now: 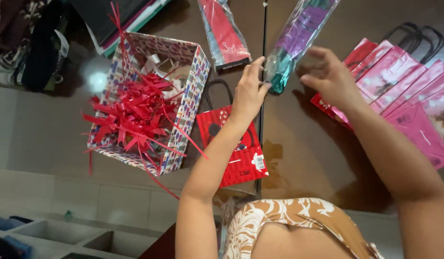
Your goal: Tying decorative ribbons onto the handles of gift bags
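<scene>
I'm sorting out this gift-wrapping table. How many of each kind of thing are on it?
Pink paper gift bags, fanned out in an overlapping stack: about 6
Red paper gift bag with black handles: 1
Clear plastic packets of coloured sheets, one red, one purple and teal: 2
Patterned cardboard box of red ribbon bows: 1
Total: about 10

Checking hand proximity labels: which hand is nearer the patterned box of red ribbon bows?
Left. The left hand is just right of the patterned box, its fingers on the clear packet of purple and teal tissue. The right hand is beyond that packet, by the pink gift bags.
</scene>
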